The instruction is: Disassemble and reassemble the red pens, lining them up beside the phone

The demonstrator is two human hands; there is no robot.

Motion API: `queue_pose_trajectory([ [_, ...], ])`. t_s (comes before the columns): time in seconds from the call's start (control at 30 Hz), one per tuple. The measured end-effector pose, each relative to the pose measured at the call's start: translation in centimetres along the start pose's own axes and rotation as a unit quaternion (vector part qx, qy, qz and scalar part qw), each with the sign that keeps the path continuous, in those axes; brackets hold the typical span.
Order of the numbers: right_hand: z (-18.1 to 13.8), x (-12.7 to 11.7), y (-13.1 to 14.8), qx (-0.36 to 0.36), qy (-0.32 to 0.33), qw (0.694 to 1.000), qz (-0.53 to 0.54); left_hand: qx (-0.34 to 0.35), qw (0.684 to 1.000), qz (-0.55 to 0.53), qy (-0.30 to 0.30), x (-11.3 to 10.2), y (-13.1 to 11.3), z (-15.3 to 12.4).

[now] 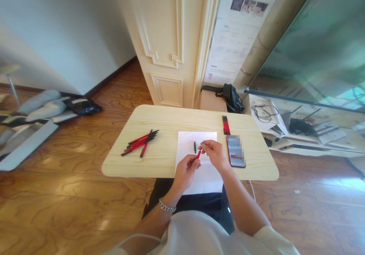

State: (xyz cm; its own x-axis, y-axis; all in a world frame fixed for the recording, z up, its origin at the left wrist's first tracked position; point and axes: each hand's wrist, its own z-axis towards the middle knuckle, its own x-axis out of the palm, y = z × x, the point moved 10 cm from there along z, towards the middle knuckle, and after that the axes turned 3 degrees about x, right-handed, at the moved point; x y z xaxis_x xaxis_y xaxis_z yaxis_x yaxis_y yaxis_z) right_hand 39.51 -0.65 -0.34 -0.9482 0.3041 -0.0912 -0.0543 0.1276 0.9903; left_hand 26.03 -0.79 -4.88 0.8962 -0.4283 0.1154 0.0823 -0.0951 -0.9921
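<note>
My left hand (186, 170) and my right hand (214, 152) meet over a white sheet of paper (196, 160) on a small light wooden table (159, 160). Both pinch a red pen (199, 154) between them, the left at its lower end, the right at its upper end. A small black pen part (195, 147) lies on the paper just left of my hands. A pile of several red-and-black pens (140, 142) lies on the table to the left. A few more pens (226, 125) lie side by side at the far right.
A phone (235, 151) lies on the table right of my right hand. Behind the table stand a cream panelled door (168, 38) and a black bag (232, 97). A low TV stand with cables (299, 127) is at the right; grey bags lie on the wooden floor at left.
</note>
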Motion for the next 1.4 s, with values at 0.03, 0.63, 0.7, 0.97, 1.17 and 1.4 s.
queue_pose_trajectory([
  [0.03,0.0,0.0,-0.2,0.004,-0.003,1.000,-0.001,-0.004,1.000,0.000,-0.002,-0.1,0.1,0.0],
  [0.63,0.2,1.2,-1.4,0.010,0.078,0.997,-0.016,-0.031,0.998,-0.043,0.018,-0.3,1.4,0.3],
  [0.7,0.8,1.1,-2.4,0.020,0.094,0.995,-0.037,-0.030,0.999,-0.043,0.013,-0.6,1.4,0.1],
  [0.97,3.7,-0.7,-4.6,0.030,-0.058,0.916,-0.396,-0.039,0.998,-0.046,-0.012,-1.5,1.1,-0.1],
  [1.17,3.4,0.1,-4.1,0.030,-0.074,0.878,-0.471,-0.036,0.998,-0.050,-0.011,-1.6,1.0,0.0],
  [1.4,3.2,-1.4,-2.6,0.014,-0.052,0.993,-0.101,-0.030,0.998,-0.046,-0.005,-1.4,1.2,0.0],
])
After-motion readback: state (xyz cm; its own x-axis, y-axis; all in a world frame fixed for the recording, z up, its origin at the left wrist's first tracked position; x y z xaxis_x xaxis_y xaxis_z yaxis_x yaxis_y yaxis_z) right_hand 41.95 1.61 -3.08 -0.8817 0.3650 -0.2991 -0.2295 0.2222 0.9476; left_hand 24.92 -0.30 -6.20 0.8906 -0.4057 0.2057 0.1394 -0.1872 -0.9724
